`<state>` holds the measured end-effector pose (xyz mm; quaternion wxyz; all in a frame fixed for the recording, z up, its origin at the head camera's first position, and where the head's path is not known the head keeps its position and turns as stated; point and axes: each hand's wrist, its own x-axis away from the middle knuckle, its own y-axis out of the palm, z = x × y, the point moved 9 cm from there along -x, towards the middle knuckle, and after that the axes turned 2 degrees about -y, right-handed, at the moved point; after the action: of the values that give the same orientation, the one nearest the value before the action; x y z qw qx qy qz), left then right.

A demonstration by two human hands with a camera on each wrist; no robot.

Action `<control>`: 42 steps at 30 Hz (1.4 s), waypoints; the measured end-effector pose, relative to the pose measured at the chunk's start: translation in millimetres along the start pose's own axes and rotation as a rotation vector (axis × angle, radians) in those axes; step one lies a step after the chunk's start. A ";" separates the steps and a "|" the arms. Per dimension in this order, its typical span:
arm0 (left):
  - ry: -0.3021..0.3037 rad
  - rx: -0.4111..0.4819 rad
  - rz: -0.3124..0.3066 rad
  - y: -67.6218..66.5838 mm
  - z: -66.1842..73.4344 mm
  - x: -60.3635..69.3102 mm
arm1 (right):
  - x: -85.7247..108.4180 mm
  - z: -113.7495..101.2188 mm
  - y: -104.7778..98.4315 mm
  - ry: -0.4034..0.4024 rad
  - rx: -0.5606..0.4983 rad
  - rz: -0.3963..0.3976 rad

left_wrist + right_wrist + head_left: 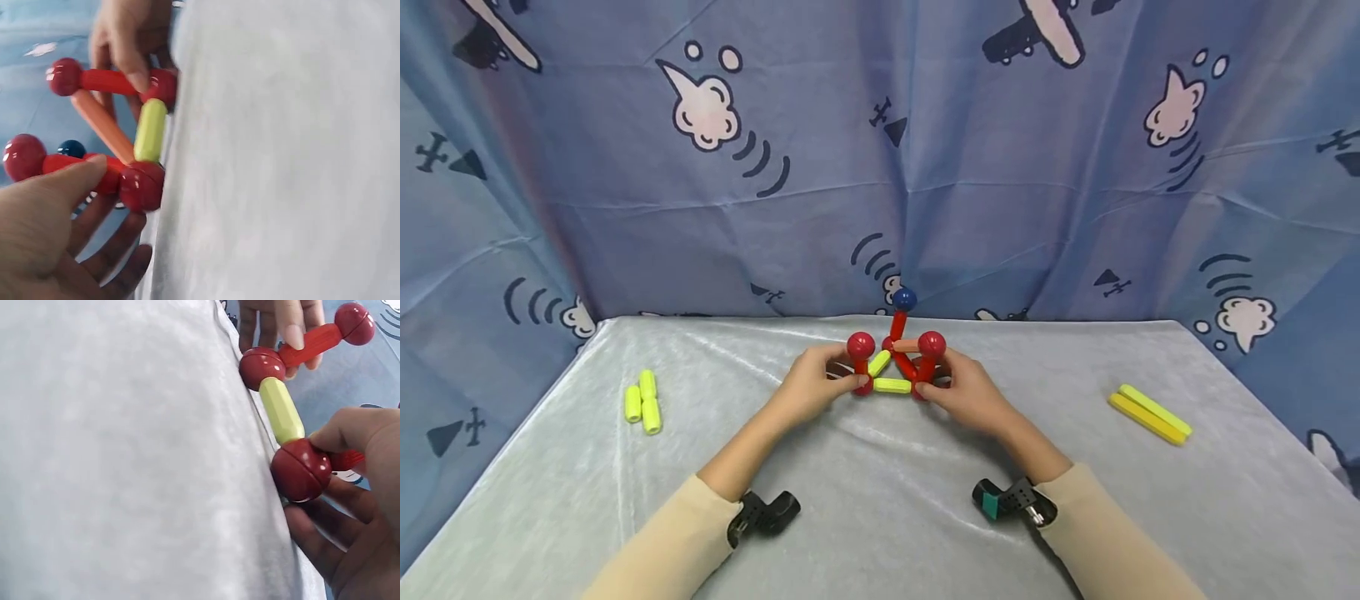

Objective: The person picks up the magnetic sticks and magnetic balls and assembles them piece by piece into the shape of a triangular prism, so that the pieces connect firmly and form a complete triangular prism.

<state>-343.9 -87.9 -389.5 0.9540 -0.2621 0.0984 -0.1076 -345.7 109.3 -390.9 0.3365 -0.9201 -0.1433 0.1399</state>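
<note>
Both hands hold a small frame of ball-and-rod building pieces on the table, most likely magnetic. My left hand (811, 385) pinches its front left corner, thumb against the red rod (62, 164) by the lower red ball (142, 186). At the front right corner my right hand (973, 390) grips the other lower red ball (301, 469) and its red rod. A yellow-green rod (892, 386) joins these corners. Upper red balls (861, 345) top the two front uprights; a blue ball (904, 299) tops the rear one. An orange rod (103, 127) slants across. Fingers partly hide the back joints.
Three short yellow-green rods (651, 416) lie at the left of the grey cloth-covered table (880, 533). At the right, a longer yellow rod (1146, 418) lies alongside a yellow-green rod (1156, 408). A blue printed curtain (820, 125) hangs behind the table.
</note>
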 end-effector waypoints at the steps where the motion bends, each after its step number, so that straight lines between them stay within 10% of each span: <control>1: 0.009 -0.001 0.008 0.5 -0.9 0.0 | 0.9 0.8 -0.8 0.012 0.004 -0.004; 11: 0.081 0.030 0.102 0.3 -9.7 1.6 | 21.9 6.8 -43.2 0.034 0.185 -0.197; 17: 0.082 0.068 0.119 2.9 -15.2 5.1 | 64.5 26.0 -120.2 0.031 0.369 -0.073; 26: 0.086 0.066 0.132 3.0 -14.7 8.0 | 113.9 92.1 -194.9 0.242 0.528 0.007; 35: 0.102 0.067 0.127 8.7 -14.0 6.7 | 123.6 122.1 -195.3 0.281 0.555 -0.033; 42: 0.096 0.035 0.142 2.3 -14.3 8.1 | 109.6 100.3 -179.6 0.177 0.574 -0.019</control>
<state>-339.2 -94.9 -403.8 0.9579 -0.2323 0.1603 -0.0536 -310.8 338.1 -363.8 0.5954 -0.7946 -0.0767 0.0907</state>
